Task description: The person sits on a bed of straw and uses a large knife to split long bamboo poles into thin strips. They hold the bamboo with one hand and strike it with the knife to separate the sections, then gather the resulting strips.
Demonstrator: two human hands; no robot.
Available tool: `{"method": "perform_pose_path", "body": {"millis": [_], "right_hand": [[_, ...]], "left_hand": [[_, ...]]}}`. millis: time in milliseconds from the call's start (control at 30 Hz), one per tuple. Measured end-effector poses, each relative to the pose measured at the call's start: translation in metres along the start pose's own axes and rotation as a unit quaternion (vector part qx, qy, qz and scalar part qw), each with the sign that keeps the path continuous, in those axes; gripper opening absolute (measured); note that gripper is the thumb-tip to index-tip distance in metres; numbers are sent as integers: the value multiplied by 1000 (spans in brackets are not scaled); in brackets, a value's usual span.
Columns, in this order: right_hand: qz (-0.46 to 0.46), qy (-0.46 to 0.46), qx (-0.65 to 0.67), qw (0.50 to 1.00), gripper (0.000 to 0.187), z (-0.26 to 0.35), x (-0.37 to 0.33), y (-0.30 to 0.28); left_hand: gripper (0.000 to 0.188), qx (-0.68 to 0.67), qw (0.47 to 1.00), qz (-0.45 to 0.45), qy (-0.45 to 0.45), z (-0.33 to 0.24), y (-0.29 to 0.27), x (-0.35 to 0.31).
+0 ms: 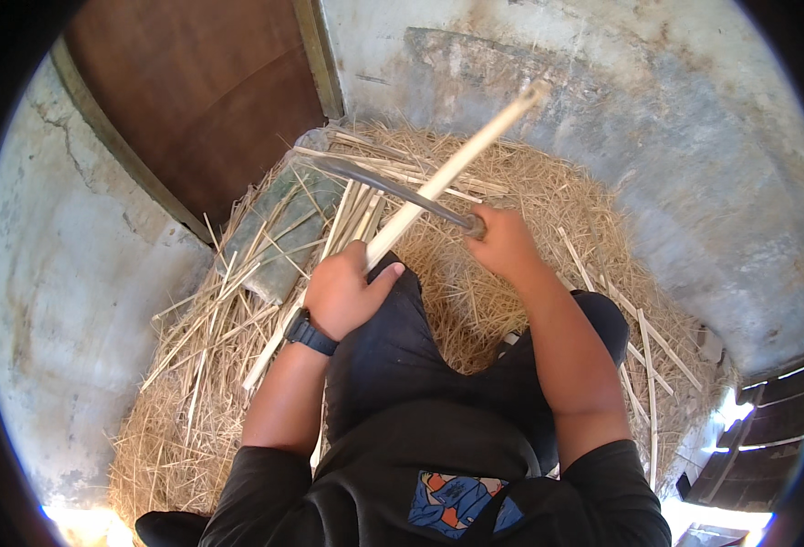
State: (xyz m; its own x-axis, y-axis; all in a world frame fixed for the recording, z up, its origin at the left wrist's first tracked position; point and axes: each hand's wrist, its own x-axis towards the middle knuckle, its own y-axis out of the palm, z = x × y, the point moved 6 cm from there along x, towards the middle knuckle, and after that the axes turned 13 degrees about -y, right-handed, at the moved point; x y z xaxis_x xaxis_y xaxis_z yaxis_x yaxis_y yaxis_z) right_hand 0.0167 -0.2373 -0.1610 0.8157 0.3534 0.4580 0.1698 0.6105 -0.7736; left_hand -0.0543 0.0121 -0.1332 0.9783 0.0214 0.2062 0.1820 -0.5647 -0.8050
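Observation:
My left hand (340, 290), with a dark watch on its wrist, is closed round a long pale split bamboo stick (464, 162). The stick slants from beside my left forearm up toward the far wall. In my right hand (507, 244) is the handle of a knife with a long, dark, slightly curved blade (379, 181). That blade points to the far left and crosses over the stick, beyond my left fingers. Whether its edge touches the wood, I cannot tell. Under the blade lie several pale split strips (354, 219).
Straw-like shavings (548, 187) cover the floor around my legs. More thin strips lie at left (206, 333) and right (650, 365). A greenish flat slab (279, 228) sits under some strips. A brown door (201, 100) and a stained wall (675, 128) stand behind.

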Motion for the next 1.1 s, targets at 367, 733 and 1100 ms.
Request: {"method": "perform_pose_path", "body": {"millis": [367, 733, 1100], "right_hand": [[-30, 17, -22, 999, 30, -3, 2, -10], [-13, 114, -14, 993, 27, -31, 2, -11], [-10, 36, -20, 999, 27, -10, 2, -11]], "left_hand": [[50, -39, 998, 35, -43, 4, -6, -5], [49, -29, 995, 81, -40, 7, 7, -6], [44, -70, 995, 72, -25, 8, 1, -11]]}}
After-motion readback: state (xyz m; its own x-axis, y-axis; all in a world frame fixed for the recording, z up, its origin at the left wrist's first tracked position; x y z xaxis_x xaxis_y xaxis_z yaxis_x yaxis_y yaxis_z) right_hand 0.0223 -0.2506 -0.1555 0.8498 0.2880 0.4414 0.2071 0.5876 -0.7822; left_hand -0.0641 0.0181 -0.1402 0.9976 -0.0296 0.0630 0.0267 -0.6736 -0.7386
